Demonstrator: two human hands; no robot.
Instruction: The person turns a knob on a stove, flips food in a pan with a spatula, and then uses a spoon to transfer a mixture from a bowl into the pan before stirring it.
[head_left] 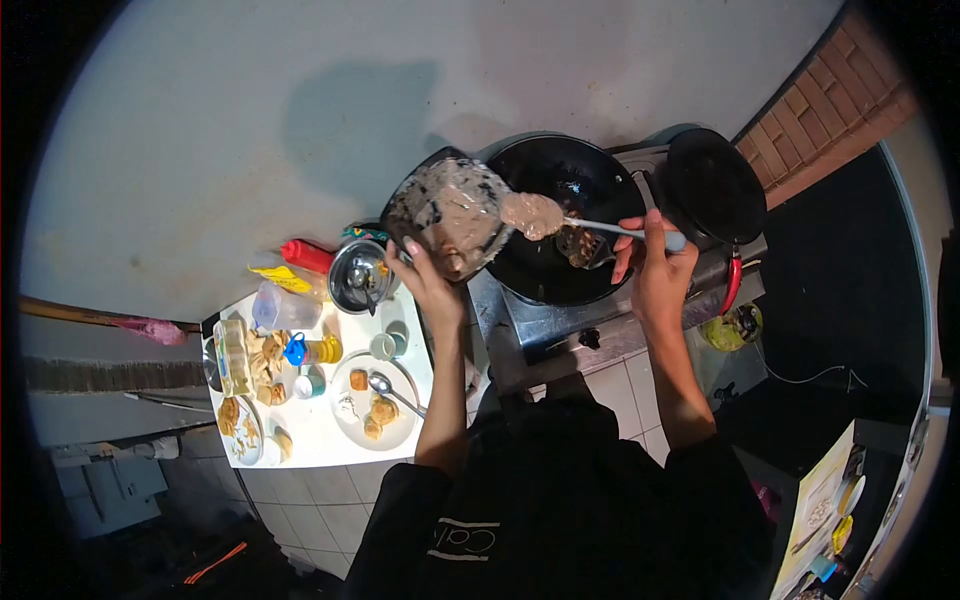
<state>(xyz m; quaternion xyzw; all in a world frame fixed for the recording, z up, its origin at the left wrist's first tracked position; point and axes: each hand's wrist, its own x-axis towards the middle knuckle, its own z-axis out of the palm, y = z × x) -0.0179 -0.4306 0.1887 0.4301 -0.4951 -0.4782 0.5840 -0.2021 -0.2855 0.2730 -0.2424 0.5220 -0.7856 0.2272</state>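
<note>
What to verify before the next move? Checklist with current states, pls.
1. Bowl supported: ok, in left hand.
2. Spatula gripped: ok, in right hand.
3. Mixture on spatula off the bowl's rim: cannot tell, they overlap in view.
4. Wok free of other tools: not ok, dark utensil shows there.
5. Flame under wok: cannot tell, hidden.
6. Red handle clear of right arm: ok, gap visible.

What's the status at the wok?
Left hand gripping bowl. Right hand holding utensil, tip heaped with mix, over wok. No obvious obstruction.
</note>
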